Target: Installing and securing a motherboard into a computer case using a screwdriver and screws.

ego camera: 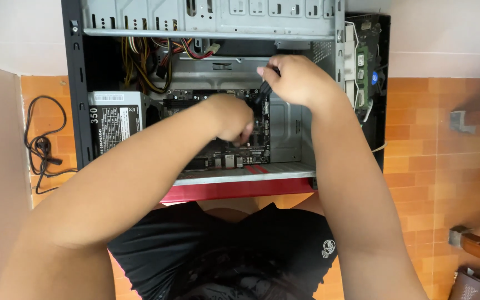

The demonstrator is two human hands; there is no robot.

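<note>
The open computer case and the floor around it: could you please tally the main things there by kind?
Computer case: 1
Motherboard: 1
Power supply unit: 1
Bundle of coloured wires: 1
Loose black cable on the floor: 1
Hands: 2, left hand and right hand
Total: 7

I count one open computer case [79, 83], one motherboard [251, 141] inside it, one power supply [115, 125], one bundle of coloured wires [151, 61], one black cable [43, 147] on the floor, and two hands: left [231, 118], right [295, 78].
</note>
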